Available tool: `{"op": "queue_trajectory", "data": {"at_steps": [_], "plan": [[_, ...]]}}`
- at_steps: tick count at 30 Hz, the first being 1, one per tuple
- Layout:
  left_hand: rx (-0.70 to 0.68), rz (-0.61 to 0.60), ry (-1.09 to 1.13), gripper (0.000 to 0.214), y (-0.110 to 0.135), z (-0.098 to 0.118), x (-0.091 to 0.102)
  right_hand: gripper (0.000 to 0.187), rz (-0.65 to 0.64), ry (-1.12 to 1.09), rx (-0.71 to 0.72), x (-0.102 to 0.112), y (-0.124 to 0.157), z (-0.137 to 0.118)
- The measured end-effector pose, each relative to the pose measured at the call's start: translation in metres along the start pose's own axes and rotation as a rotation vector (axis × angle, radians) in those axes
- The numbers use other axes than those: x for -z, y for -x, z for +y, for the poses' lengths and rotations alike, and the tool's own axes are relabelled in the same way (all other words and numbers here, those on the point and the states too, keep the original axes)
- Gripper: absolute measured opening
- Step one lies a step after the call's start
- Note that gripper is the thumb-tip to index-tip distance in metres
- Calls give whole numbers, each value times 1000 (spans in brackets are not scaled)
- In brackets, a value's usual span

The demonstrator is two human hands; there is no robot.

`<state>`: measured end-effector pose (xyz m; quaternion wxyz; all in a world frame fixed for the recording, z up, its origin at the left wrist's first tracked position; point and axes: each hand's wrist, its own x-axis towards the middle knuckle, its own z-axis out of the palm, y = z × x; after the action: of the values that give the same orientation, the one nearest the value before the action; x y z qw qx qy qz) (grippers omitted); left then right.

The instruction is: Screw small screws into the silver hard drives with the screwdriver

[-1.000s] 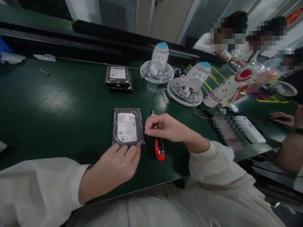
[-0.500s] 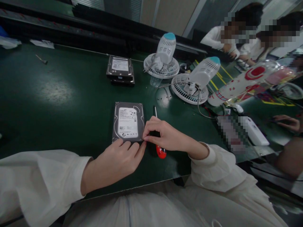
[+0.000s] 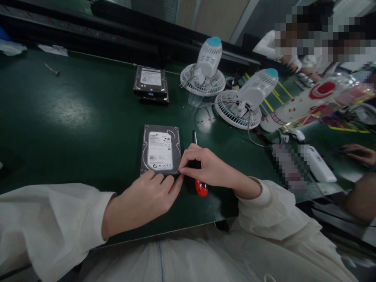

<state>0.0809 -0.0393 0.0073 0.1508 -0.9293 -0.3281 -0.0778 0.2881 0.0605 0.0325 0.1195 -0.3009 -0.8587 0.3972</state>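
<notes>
A hard drive (image 3: pixel 160 150) lies label up on the green table in front of me. My left hand (image 3: pixel 154 196) has its fingers curled against the drive's near edge, its fingertips partly hidden. At the drive's near right corner, my right hand (image 3: pixel 202 164) pinches thumb and index finger together. Whatever is between those fingertips is too small to make out. A screwdriver (image 3: pixel 201 189) with a red handle rests on the table beneath my right hand; its shaft tip pokes out beyond the knuckles and the middle is covered.
A stack of hard drives (image 3: pixel 151 80) stands farther back. Two white fans (image 3: pixel 205 78) lie face down to its right, cables trailing. A patterned bottle (image 3: pixel 293 107), a white device (image 3: pixel 319 162) and another person's hand (image 3: pixel 360 152) are at the right. A small brush-like item (image 3: pixel 52 69) lies far left.
The camera view has shifted slightly, so everything appears a little to the right. Both hands keep the same grip at the drive's near edge and corner.
</notes>
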Motion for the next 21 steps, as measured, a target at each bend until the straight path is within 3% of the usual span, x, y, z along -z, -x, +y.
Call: {"op": "queue_trajectory", "data": {"at_steps": [5,16,21], "plan": [[1,12,-1,35,-1,0,-1,14,26,17,-50,1,-1,1],[-7,-2,8,37,0,-1,-1,14,-58,27,9,3,-1,1],[-8,-11,13,36,-1,-1,-2,14,-23,47,-3,1,-1,1]]}}
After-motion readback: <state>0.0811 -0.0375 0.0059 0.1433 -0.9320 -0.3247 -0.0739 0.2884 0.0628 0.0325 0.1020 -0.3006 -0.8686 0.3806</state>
